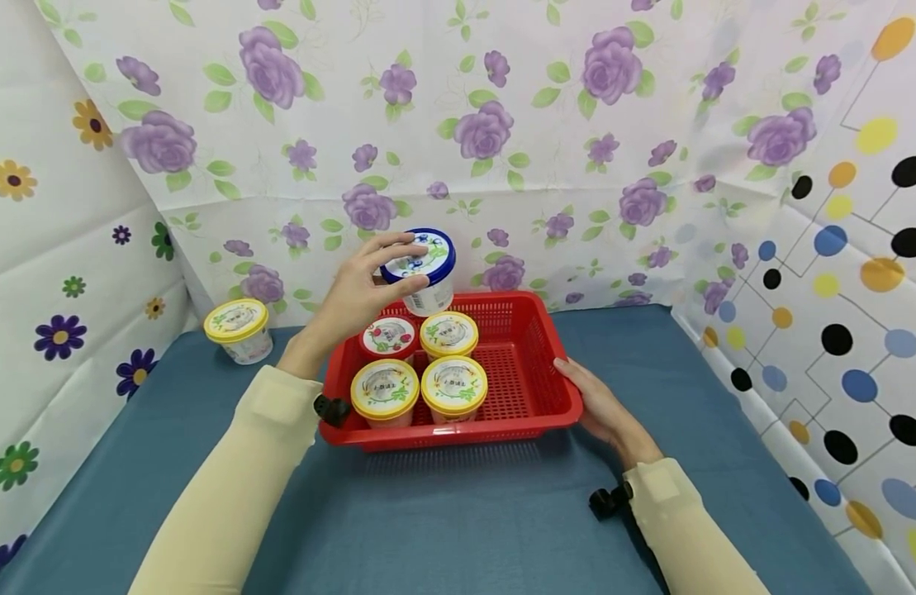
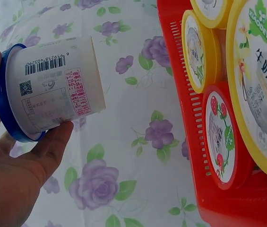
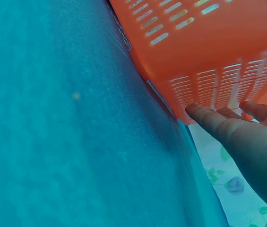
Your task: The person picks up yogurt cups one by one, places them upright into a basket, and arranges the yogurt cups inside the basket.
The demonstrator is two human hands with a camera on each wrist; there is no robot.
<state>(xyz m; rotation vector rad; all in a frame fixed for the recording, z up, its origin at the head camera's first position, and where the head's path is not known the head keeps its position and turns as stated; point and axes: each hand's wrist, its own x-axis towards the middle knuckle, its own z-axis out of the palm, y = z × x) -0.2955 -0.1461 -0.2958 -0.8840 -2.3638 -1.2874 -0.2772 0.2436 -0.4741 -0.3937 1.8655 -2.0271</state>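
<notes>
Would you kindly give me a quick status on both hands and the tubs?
Left hand grips blue-lidded tub above red basket. Right hand flat against basket's side. Four tubs in basket, right half free; one yellow-lidded tub outside.

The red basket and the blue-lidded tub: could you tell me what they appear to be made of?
The red basket looks like glossy moulded plastic, with regular slots in its walls. The blue-lidded tub, held by the left hand, has a smooth printed white wall, perhaps plastic or coated paper.
</notes>
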